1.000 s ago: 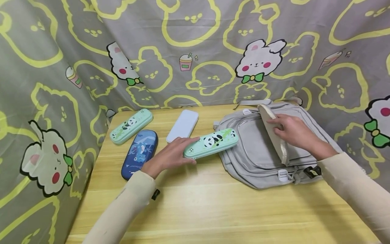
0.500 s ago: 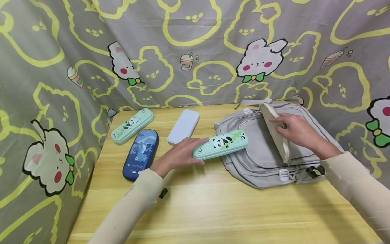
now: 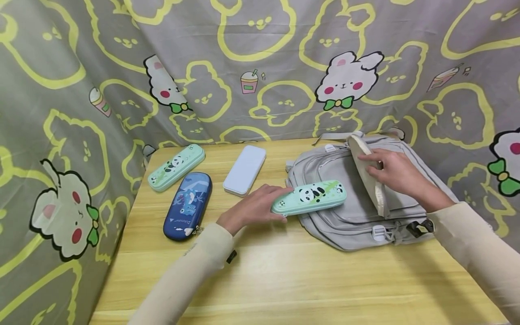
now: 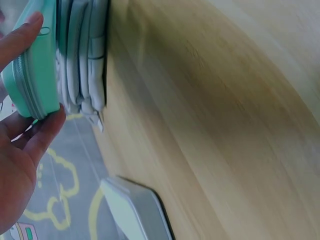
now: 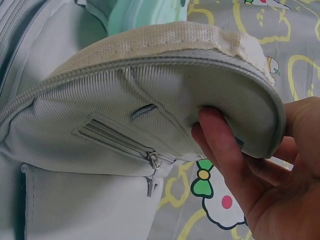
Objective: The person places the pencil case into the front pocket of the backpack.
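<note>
A mint-green pencil case [image 3: 310,197] printed with a panda is gripped at its left end by my left hand [image 3: 260,205]. Its far end overlaps the grey backpack [image 3: 337,216] lying on the table. In the left wrist view, thumb and fingers pinch the green pencil case [image 4: 42,65] across its zipped side. My right hand [image 3: 396,171] holds up the backpack's flap [image 3: 365,176] by its edge. In the right wrist view, fingers of the right hand [image 5: 265,185] curl round the zipped flap [image 5: 165,100], whose inner side shows a small zip pocket.
On the wooden table [image 3: 276,280], a second green panda pencil case [image 3: 176,167] lies at the back left. Beside it are a dark blue dinosaur pencil case [image 3: 188,205] and a pale white-blue case [image 3: 245,169]. A patterned curtain [image 3: 252,67] hangs behind.
My left hand has moved right with the green pencil case, bringing it further over the backpack. The right hand keeps holding the flap, almost unmoved.
</note>
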Motion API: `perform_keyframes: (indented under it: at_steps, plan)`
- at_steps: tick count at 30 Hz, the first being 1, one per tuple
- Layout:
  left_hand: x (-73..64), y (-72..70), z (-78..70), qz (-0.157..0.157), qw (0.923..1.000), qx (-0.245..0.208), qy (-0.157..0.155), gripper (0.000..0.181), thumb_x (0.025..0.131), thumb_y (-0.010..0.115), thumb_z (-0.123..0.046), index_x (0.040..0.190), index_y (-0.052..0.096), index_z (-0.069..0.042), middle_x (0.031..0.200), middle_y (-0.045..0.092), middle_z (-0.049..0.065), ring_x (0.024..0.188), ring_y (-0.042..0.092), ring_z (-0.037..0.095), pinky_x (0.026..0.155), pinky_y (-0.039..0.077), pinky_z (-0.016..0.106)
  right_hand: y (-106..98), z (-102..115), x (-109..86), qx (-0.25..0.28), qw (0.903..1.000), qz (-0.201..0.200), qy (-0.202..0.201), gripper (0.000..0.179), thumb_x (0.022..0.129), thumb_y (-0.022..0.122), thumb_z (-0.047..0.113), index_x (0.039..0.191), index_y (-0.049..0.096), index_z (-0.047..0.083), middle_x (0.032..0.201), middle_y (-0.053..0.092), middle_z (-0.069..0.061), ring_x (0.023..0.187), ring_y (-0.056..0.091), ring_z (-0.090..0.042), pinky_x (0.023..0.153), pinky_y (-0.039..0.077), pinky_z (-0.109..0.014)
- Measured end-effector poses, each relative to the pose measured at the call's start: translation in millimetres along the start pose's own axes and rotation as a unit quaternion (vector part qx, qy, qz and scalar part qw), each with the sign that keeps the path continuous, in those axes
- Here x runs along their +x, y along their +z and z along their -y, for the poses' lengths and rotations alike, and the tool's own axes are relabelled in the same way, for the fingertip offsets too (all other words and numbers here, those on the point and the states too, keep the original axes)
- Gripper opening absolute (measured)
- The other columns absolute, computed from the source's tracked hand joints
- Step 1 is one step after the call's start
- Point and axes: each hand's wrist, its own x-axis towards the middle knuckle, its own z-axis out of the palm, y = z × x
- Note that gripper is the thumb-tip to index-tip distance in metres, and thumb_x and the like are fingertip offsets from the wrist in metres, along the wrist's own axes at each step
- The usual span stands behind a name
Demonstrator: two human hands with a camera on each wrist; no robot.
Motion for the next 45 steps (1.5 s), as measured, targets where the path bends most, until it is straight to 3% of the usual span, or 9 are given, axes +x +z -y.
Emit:
perform_keyframes:
  at_steps: [4, 18, 34, 38, 45]
  plan:
    - [6.3, 4.8, -4.8, 0.003, 0.9999, 0.006, 0.01, 0.093, 0.094, 0.086, -0.047, 0.171, 0.038, -0.029, 0.164, 0.056, 0.004, 0.144, 0.053, 0.026, 0.12, 0.046, 0.043, -1, 2, 0.1, 0.008, 0.9999, 0.001, 0.007, 0.039, 0.099, 0.071, 0.002, 0.138, 0.074, 0.001, 0.151, 0.058, -0.036, 0.064, 0.047, -0.015, 0.063, 0.039, -0.03]
    - [24.9, 9.5, -23.2, 0.002, 0.9996, 0.014, 0.024, 0.093, 0.093, 0.087, -0.048, 0.17, 0.039, -0.028, 0.163, 0.056, 0.004, 0.148, 0.051, 0.026, 0.125, 0.043, 0.042, 2, 5, 2.4, 0.031, 0.9994, -0.011, 0.0, 0.039, 0.098, 0.072, 0.001, 0.137, 0.074, 0.001, 0.149, 0.059, -0.037, 0.056, 0.044, -0.007, 0.056, 0.039, -0.029]
    - [38.4, 18.3, -34.2, 0.012, 0.9994, 0.022, 0.025, 0.09, 0.095, 0.084, -0.049, 0.17, 0.039, -0.031, 0.165, 0.055, 0.001, 0.151, 0.048, 0.024, 0.126, 0.042, 0.04, 7, 15, 3.5, 0.047, 0.9989, 0.003, 0.01, 0.039, 0.101, 0.072, 0.005, 0.14, 0.073, 0.003, 0.151, 0.06, -0.034, 0.056, 0.045, -0.009, 0.053, 0.04, -0.028]
    - [41.8, 20.6, -37.0, 0.016, 0.9992, 0.026, 0.025, 0.09, 0.095, 0.084, -0.049, 0.17, 0.039, -0.031, 0.164, 0.055, 0.001, 0.149, 0.049, 0.023, 0.125, 0.043, 0.039, 8, 16, 3.8, 0.043, 0.9991, -0.004, 0.0, 0.039, 0.1, 0.073, 0.006, 0.139, 0.074, 0.004, 0.15, 0.061, -0.034, 0.054, 0.043, -0.007, 0.055, 0.04, -0.029]
    - [47.6, 23.6, -40.7, 0.014, 0.999, 0.033, 0.029, 0.089, 0.095, 0.084, -0.048, 0.17, 0.04, -0.029, 0.164, 0.056, 0.002, 0.147, 0.05, 0.022, 0.123, 0.044, 0.036, 7, 19, 5.2, 0.033, 0.9993, -0.014, -0.007, 0.038, 0.1, 0.073, 0.006, 0.138, 0.075, 0.004, 0.146, 0.064, -0.033, 0.064, 0.049, -0.008, 0.063, 0.042, -0.03]
